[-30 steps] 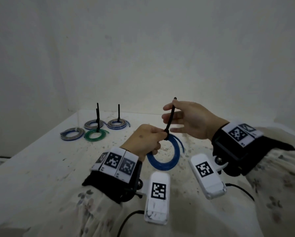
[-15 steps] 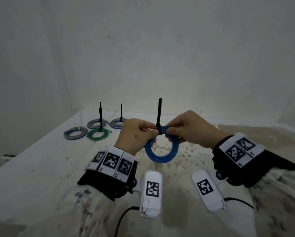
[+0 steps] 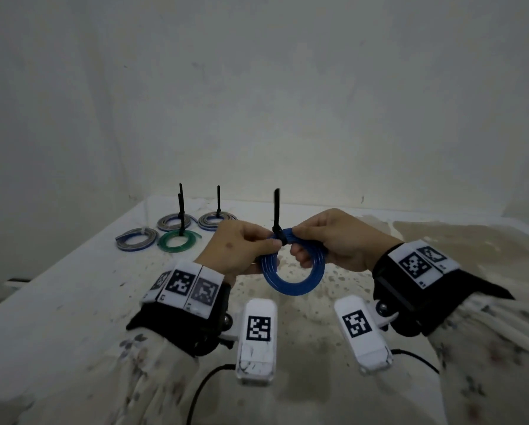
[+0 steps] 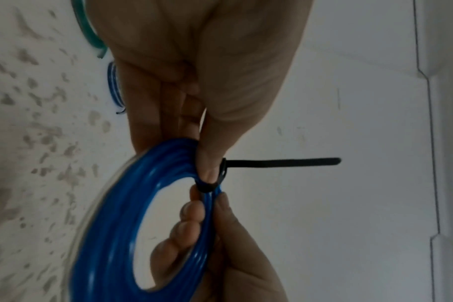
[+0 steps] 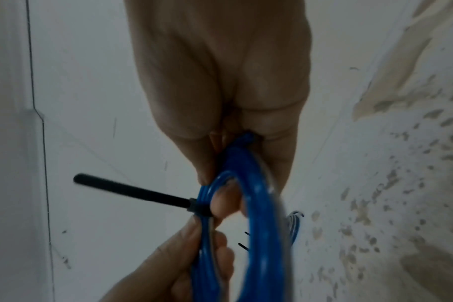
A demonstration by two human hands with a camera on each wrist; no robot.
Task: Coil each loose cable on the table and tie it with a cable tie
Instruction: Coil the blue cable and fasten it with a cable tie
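**Above the table: blue coil in both hands**

Above the table (image 3: 73, 302) we hold the blue coil (image 3: 293, 285) in the air, its ring hanging below our fingers. Our left hand (image 3: 235, 250) pinches the top of the coil on the left of the black tie (image 3: 277, 216); our right hand (image 3: 336, 240) pinches it on the right, fingers curled through the ring. Between the 2 grips, the tie wraps the strands, and its tail stands straight up. From the left wrist, our thumb presses just beside the tie's head.

Farther back on the left of the table lie 4 other coils: a green coil (image 3: 177, 240) and 3 grey-blue coils (image 3: 137, 239). We see 3 black tie tails rising from that group. No containers show.
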